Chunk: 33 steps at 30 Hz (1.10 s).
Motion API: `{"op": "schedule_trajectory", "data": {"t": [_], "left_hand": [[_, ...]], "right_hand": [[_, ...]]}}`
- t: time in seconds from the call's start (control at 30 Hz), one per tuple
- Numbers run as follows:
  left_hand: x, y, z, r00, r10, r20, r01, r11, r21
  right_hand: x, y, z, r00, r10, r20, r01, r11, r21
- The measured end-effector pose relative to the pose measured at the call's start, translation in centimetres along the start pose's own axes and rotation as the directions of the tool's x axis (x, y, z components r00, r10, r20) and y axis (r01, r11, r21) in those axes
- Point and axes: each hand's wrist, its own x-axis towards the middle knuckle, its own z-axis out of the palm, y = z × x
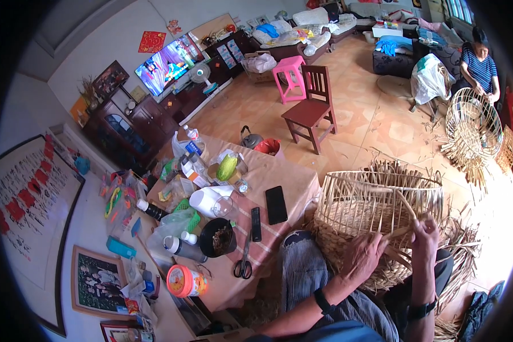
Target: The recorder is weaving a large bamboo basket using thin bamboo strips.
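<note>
A large half-woven basket (343, 219) of pale dried plant strips stands against my knees, with bare upright ribs under its rim. At its near side, my right hand (425, 240) is closed round a tan dried strip (404, 203), one end of which sticks up toward the rim. Just left of it, my left hand (363, 254) has its fingers pinched together on the weave, at the lower part of the same strip. Exactly how its fingertips grip is partly hidden. Loose strip ends (460, 253) fan out from the basket's right side.
On the cloth-covered table (290, 178) to my left lie a phone (276, 205), a remote control (256, 224), scissors (243, 267), a black bowl (216, 238) and an orange-lidded tub (180, 281). Beyond stand a wooden chair (310, 111) and pink stool (289, 71). Another person (477, 65) handles a second basket (476, 122).
</note>
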Motion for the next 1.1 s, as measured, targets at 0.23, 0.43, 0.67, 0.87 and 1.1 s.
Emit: {"op": "schedule_trajectory", "data": {"t": [0.23,0.43,0.67,0.87,1.1], "left_hand": [[-0.6,-1.0,-0.2,0.998,0.057,-0.002,-0.057,0.998,-0.020],[-0.3,-0.5,0.2,1.000,-0.007,-0.002,0.006,0.997,-0.076],[-0.2,-0.5,0.2,1.000,-0.007,-0.023,0.005,0.996,-0.093],[0.1,-0.5,-0.1,1.000,-0.027,0.012,0.028,0.995,-0.100],[0.1,-0.2,-1.4,0.995,0.044,0.094,-0.041,0.998,-0.037]], "right_hand": [[1.1,-2.5,2.4,0.964,0.070,0.258,0.017,0.947,-0.322],[1.8,-4.0,-0.1,0.954,0.215,0.210,-0.154,0.950,-0.273],[-1.1,-2.5,0.0,0.981,0.138,0.139,-0.120,0.984,-0.129],[-6.8,-1.7,-0.8,0.932,0.301,0.199,-0.185,0.872,-0.452],[-5.3,-1.1,-0.6,0.973,0.115,0.202,-0.028,0.920,-0.391]]}}
